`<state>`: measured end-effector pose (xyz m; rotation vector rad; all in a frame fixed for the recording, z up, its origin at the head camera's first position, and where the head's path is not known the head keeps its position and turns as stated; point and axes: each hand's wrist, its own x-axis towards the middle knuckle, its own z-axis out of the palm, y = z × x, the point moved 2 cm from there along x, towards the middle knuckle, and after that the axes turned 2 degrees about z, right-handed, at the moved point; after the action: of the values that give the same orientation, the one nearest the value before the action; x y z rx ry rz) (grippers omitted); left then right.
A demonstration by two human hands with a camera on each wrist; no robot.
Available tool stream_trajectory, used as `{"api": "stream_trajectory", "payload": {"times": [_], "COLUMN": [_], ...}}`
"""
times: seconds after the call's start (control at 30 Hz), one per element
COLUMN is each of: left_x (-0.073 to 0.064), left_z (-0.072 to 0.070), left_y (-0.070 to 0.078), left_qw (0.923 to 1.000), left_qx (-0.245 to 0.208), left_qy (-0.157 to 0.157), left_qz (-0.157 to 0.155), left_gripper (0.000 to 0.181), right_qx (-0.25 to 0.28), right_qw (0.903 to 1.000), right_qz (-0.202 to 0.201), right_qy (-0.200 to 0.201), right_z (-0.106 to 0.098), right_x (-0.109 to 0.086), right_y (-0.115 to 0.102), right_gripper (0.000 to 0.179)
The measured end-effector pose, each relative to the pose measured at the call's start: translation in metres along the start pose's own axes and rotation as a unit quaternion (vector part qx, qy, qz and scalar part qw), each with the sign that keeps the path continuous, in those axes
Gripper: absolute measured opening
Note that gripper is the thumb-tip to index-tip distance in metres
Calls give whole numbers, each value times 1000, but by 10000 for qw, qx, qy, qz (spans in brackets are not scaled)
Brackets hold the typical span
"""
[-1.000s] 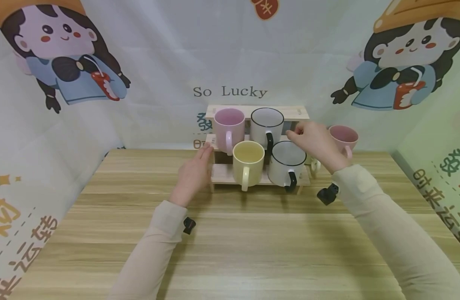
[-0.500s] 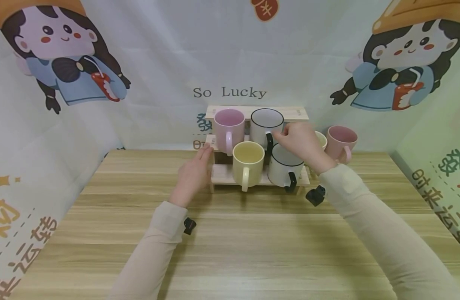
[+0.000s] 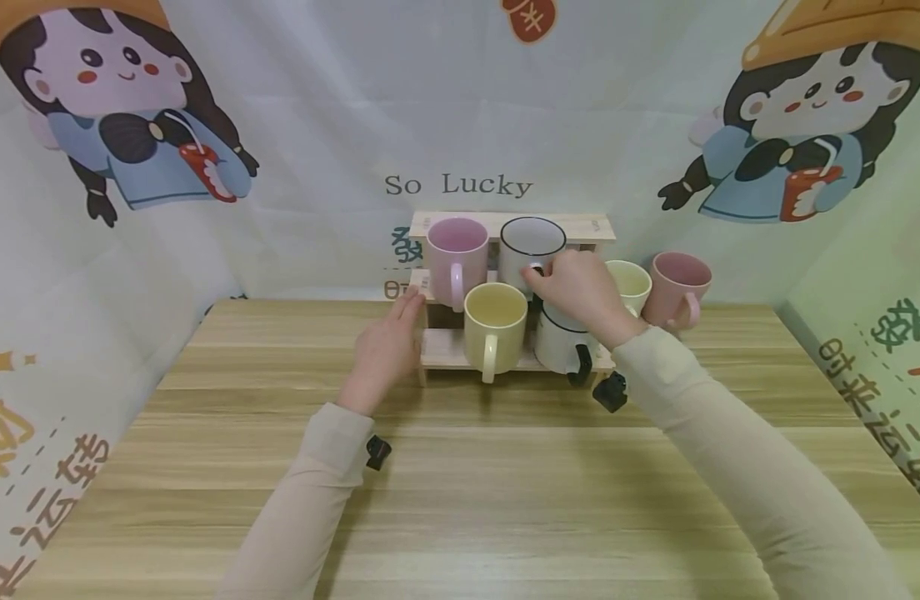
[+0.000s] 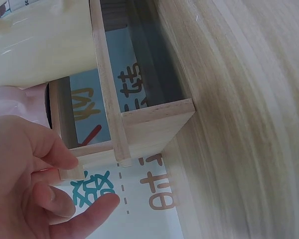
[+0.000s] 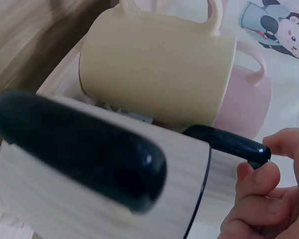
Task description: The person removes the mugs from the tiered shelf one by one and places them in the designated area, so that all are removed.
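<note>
A wooden rack point(image 3: 443, 354) stands by the back wall, holding mugs on its stepped shelves. My left hand point(image 3: 386, 352) is at its left side; the left wrist view shows thumb and forefinger on either side of a shelf end point(image 4: 72, 173). My right hand point(image 3: 580, 287) pinches the black handle point(image 5: 234, 143) of the upper white mug point(image 3: 514, 250) between thumb and finger. Left of that mug sits a lilac mug point(image 3: 457, 258). On the lower shelf are a yellow mug point(image 3: 478, 342) and a second white mug point(image 3: 556, 346), partly hidden under my right hand.
Right of the rack, a pale yellow mug point(image 3: 631, 282) and a pink mug point(image 3: 668, 296) stand close together on the wooden table point(image 3: 460, 500). A printed cloth point(image 3: 317, 125) hangs right behind the rack and along both sides.
My right hand has moved left from the rack's right end to the upper white mug's handle, uncovering the pale yellow mug. My left hand has stayed at the rack.
</note>
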<state>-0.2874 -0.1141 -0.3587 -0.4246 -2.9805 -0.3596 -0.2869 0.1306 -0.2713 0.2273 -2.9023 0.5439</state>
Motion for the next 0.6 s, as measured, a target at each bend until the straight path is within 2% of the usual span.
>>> {"api": "stream_trajectory", "payload": {"times": [0.27, 0.6], "left_x": [-1, -1], "left_z": [0, 0], "left_y": [0, 1], "left_qw": [9999, 9999], "left_qx": [-42, -34], "left_qy": [114, 104], "left_qz": [52, 37], "left_gripper": [67, 66], "right_qx": [236, 399], "right_qw": [9987, 9963], "right_qz": [334, 530], "right_qy": [296, 543], "right_z": [6, 17], "right_x": [0, 0], "right_y": [-7, -9], "right_gripper": [46, 37]}}
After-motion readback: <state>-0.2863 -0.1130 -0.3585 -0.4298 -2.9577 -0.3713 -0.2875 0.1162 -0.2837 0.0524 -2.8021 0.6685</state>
